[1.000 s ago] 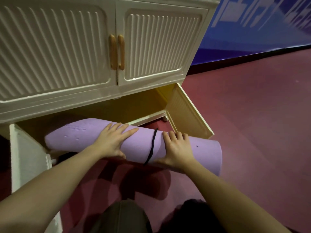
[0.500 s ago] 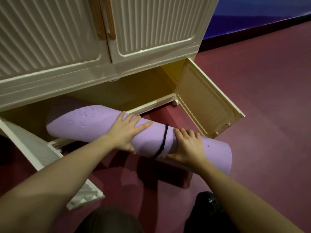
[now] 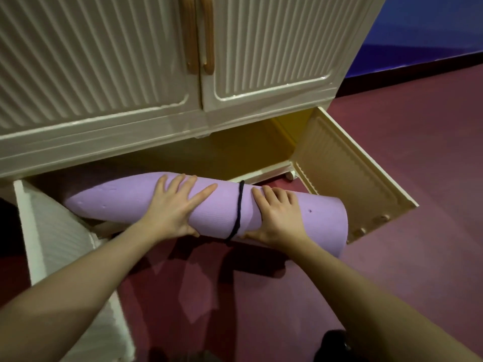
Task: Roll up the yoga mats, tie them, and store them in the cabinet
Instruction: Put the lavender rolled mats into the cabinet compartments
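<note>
A cream cabinet with ribbed door panels fills the upper frame before you, its two upper doors closed and fitted with curved wooden handles. Below them the bottom compartment stands open, yellowish inside, with one lower door swung out to the right and another swung out to the left over the dark red floor. A blue wall runs behind at upper right.

Across the compartment's mouth lies the rolled purple yoga mat, a thick, finely textured foam cylinder with a few small dents. Its left end reaches into the shadowed interior; its right end juts out past the threshold, toward the right door. A black cord circles the roll near its middle.

Your left hand lies over the top of the roll just left of the cord, fingers spread and fairly straight, thumb tucked under the near side. Your right hand grips the roll just right of the cord, fingers curled over the top and thumb beneath. Both bare forearms stretch forward from the lower corners.
</note>
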A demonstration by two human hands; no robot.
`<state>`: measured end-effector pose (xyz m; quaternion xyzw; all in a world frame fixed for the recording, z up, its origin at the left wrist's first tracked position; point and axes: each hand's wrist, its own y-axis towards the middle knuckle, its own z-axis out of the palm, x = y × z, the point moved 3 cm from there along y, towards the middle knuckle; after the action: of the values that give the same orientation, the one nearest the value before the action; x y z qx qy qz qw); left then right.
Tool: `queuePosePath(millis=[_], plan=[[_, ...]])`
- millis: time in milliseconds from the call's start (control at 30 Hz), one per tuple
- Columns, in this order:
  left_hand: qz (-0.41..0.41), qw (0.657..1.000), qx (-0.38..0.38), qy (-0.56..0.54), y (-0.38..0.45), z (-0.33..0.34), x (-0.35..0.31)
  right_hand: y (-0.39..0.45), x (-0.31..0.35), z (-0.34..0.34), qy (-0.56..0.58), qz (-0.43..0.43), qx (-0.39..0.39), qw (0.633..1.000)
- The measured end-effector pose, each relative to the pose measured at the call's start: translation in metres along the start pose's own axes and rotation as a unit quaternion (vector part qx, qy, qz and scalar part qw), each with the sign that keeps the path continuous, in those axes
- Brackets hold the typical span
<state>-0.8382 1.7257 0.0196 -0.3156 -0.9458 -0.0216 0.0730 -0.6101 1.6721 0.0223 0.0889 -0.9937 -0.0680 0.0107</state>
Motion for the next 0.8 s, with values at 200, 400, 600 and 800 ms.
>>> queuePosePath(millis=[200, 400, 600, 800], plan=[[-0.054, 0.998, -0.017, -0.002, 0.019, 0.007, 0.005, 0.037, -0.016, 0.013, 0.011, -0.025, 0.007, 1.0], [-0.114, 0.993, -0.003, 0.008, 0.042, 0.014, 0.011, 0.076, -0.027, 0.029, 0.028, -0.055, 0.015, 0.998], [-0.137, 0.99, 0.005, 0.042, 0.051, 0.025, 0.011, 0.092, -0.044, 0.054, 0.041, -0.109, -0.07, 0.991], [-0.115, 0.989, -0.024, 0.094, 0.05, 0.026, 0.01, 0.088, -0.051, 0.064, 0.031, -0.156, -0.13, 0.979]])
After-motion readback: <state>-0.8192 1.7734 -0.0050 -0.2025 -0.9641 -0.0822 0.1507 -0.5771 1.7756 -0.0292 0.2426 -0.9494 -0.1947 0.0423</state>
